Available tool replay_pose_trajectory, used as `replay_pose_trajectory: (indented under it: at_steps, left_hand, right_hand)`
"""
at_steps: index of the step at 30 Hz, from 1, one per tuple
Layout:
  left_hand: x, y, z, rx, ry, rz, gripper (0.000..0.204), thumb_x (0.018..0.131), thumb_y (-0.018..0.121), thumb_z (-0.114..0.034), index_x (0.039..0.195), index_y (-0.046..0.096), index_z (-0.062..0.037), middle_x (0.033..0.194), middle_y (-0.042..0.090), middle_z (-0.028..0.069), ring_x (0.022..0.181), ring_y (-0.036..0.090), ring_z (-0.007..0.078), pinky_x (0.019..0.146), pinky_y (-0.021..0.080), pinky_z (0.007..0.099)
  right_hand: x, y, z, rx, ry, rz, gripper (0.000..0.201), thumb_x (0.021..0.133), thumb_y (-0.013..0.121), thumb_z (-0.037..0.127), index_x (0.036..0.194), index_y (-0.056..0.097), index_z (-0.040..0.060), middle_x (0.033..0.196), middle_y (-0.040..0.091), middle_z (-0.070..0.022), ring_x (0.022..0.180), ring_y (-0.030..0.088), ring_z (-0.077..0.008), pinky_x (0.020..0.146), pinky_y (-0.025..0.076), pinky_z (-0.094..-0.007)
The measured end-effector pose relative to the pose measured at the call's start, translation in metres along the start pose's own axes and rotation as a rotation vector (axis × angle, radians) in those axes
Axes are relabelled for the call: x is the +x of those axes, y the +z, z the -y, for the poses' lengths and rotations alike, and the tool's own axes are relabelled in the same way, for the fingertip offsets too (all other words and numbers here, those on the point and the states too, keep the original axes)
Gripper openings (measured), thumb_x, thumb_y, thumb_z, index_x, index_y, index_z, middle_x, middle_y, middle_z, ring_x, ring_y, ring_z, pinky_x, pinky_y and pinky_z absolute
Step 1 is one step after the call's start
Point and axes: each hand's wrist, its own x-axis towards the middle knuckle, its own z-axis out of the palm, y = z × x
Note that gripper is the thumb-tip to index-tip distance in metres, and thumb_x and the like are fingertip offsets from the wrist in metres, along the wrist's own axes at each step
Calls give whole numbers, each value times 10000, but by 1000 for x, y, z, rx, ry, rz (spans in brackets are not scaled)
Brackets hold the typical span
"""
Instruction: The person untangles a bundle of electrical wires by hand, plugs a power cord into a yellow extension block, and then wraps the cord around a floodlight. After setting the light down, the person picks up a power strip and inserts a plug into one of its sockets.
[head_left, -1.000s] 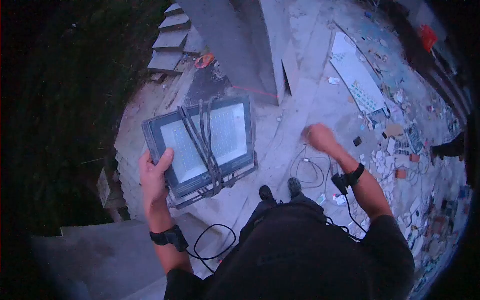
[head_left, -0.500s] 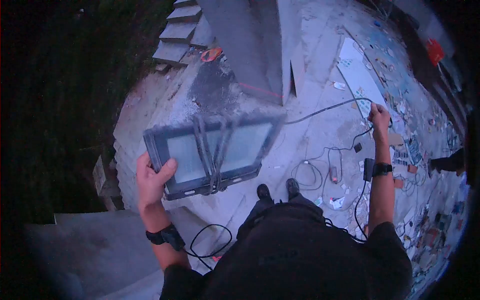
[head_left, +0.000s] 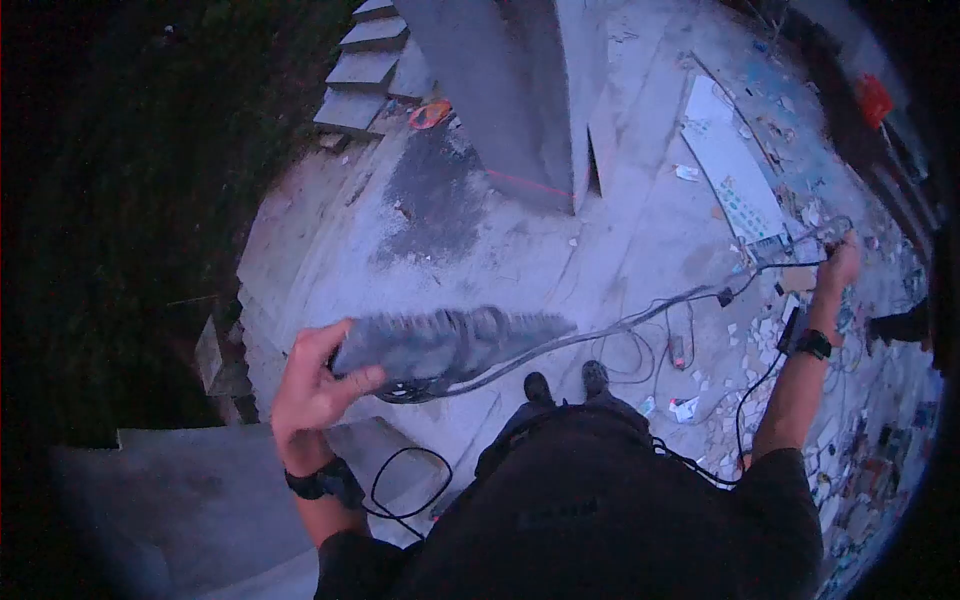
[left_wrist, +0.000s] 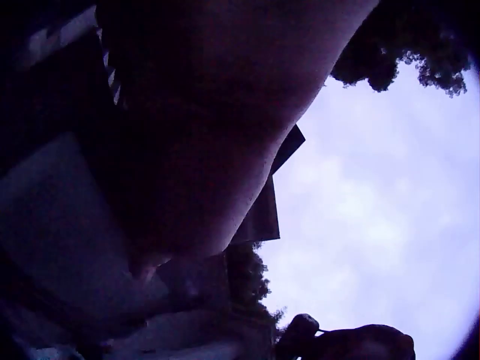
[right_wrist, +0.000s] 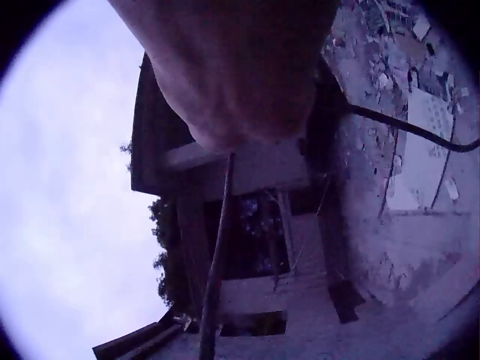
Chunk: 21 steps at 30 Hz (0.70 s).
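Note:
A dark floodlight (head_left: 440,345) with a finned back hangs in front of the body, blurred and turned so its lit face is hidden. My left hand (head_left: 318,385) grips its left end, thumb on the near side and fingers over the far side. From the floodlight a black cable (head_left: 620,325) stretches rightward to my right hand (head_left: 842,262), which holds it at arm's length. In the right wrist view, a length of cable (right_wrist: 217,255) runs down below the right hand (right_wrist: 240,82). The left wrist view shows the left hand (left_wrist: 225,127) darkly, its fingers hidden.
A concrete pillar (head_left: 500,100) rises ahead, with concrete steps (head_left: 360,70) left of it. Broken rubble (head_left: 800,400) and a white panel (head_left: 730,170) lie on the right. A concrete ledge (head_left: 200,490) is at lower left. Dark vegetation (head_left: 150,200) lies beyond the floor's left edge.
My right hand has swung out to the right, drawing the cable with it. In my left hand the floodlight has tipped from showing its glass face to showing its finned back.

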Motion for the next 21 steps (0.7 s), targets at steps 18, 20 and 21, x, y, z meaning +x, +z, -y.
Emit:
replay_pose_trajectory:
  at_steps: [18, 20, 21]
  left_hand:
    - [43, 1, -17, -807, -10, -887, 281, 984, 573, -147, 1203, 538, 26, 1129, 650, 113, 982, 652, 211, 875, 521, 355]
    - [45, 6, -26, -839, 5, -842, 289, 984, 572, -147, 1212, 529, 26, 1143, 645, 114, 998, 648, 215, 886, 518, 362]
    - [44, 9, -29, -803, -20, -819, 312, 926, 626, -122, 1190, 546, 23, 1096, 642, 92, 946, 629, 174, 846, 496, 322]
  right_hand:
    - [-297, 64, 22, -563, -68, 1649, 307, 912, 645, 164, 1139, 644, -43, 1035, 692, -111, 951, 636, -183, 848, 498, -324]
    - [-335, 86, 49, -335, 157, 1724, 311, 941, 623, 182, 1164, 641, -34, 1076, 685, -85, 982, 620, -168, 874, 488, -306]
    - [-346, 96, 57, -229, 241, 1747, 318, 958, 611, 197, 1179, 638, -30, 1091, 680, -72, 997, 611, -159, 887, 481, -295]
